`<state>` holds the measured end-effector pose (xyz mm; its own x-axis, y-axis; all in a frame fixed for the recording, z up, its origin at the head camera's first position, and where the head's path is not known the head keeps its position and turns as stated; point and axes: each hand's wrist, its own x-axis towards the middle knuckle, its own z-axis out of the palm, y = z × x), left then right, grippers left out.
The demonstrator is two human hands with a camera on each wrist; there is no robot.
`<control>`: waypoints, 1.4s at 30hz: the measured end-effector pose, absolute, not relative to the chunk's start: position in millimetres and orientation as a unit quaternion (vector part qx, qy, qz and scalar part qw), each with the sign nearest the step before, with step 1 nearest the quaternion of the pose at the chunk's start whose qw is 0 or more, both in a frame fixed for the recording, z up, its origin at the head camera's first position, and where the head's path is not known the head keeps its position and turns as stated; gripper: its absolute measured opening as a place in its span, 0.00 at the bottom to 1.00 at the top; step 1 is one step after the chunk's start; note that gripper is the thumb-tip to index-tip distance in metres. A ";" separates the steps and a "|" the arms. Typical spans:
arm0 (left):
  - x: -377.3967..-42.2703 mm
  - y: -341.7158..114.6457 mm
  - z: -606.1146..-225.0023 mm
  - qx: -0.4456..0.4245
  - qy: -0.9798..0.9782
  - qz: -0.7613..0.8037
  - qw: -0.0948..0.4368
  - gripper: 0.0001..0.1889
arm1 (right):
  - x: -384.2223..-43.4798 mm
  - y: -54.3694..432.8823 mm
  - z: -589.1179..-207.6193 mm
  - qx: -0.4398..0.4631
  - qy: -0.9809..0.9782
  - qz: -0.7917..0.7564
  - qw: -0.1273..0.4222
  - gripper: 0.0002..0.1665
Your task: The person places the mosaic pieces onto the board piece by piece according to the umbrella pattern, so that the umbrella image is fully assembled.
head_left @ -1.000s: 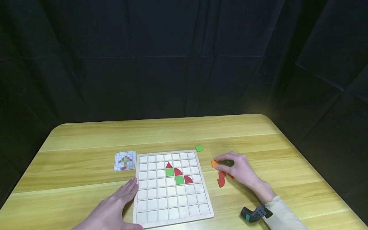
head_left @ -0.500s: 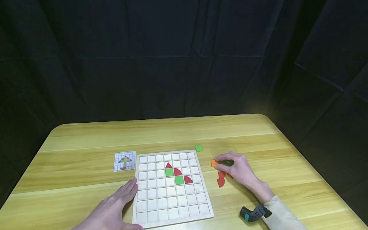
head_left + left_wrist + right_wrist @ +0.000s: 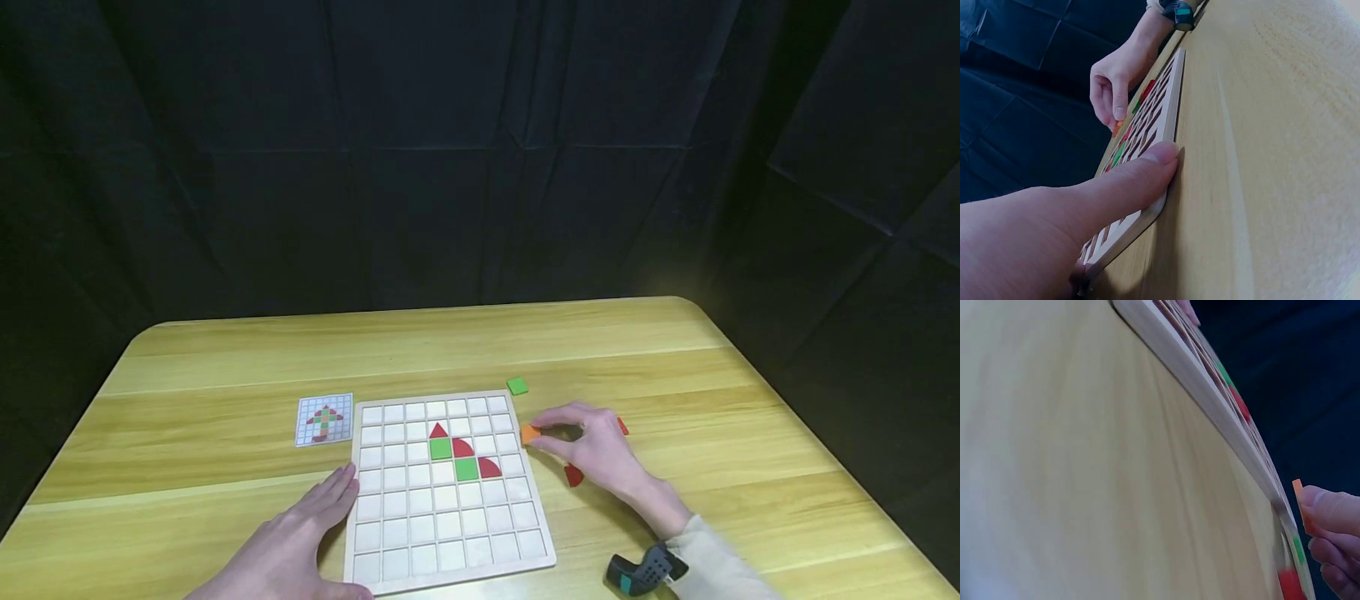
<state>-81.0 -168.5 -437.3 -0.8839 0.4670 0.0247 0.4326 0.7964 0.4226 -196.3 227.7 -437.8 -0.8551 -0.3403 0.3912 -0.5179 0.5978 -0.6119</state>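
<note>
My right hand (image 3: pixel 596 446) pinches an orange square tile (image 3: pixel 529 434) between thumb and fingers, at the right edge of a white grid board (image 3: pixel 450 527). In the right wrist view the tile (image 3: pixel 1302 506) stands edge-on in the pinch. My left hand (image 3: pixel 296 533) spans the board's near left corner, fingers stretched along the left side. Its thumb (image 3: pixel 1129 181) rests on the front rim in the left wrist view. On the board lie a red triangle (image 3: pixel 438 431), two green squares (image 3: pixel 467 468) and two red quarter circles (image 3: pixel 489 467).
A small pattern card (image 3: pixel 324 419) lies left of the board. A green square tile (image 3: pixel 517 386) sits beyond the board's far right corner. Red pieces (image 3: pixel 573 475) lie partly hidden by the right hand. A dark curtain (image 3: pixel 480 167) hangs behind the wooden table (image 3: pixel 225 358).
The right hand has moved left with the orange tile, from the loose pieces to the board's right edge. A red piece now shows behind it. The left hand stays put.
</note>
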 end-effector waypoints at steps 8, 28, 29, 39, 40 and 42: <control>-80.8 -168.5 -437.0 0.233 0.947 0.215 0.047 0.63 | -185.2 194.4 -432.9 0.255 -0.878 0.396 0.082 0.14; -81.2 -167.5 -436.9 0.234 0.946 0.219 0.050 0.64 | -168.8 140.7 -437.4 0.365 -0.848 0.372 0.094 0.13; -81.2 -167.6 -437.1 0.234 0.946 0.218 0.049 0.64 | -168.4 139.3 -438.1 0.368 -0.849 0.368 0.094 0.13; -81.1 -167.7 -436.7 0.238 0.946 0.215 0.042 0.64 | -166.2 130.8 -445.1 0.398 -0.836 0.350 0.145 0.13; -81.0 -167.4 -436.4 0.235 0.946 0.217 0.046 0.64 | -165.7 130.3 -445.6 0.398 -0.835 0.350 0.148 0.13; -81.0 -167.0 -435.4 0.231 0.947 0.218 0.050 0.64 | -164.8 129.5 -446.3 0.398 -0.834 0.352 0.149 0.13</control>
<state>-81.0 -167.0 -435.4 -0.8883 0.4591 0.0066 0.4157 0.7980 0.4363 -164.8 129.5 -446.3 -0.6379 -0.5594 0.5294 -0.7695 0.4348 -0.4677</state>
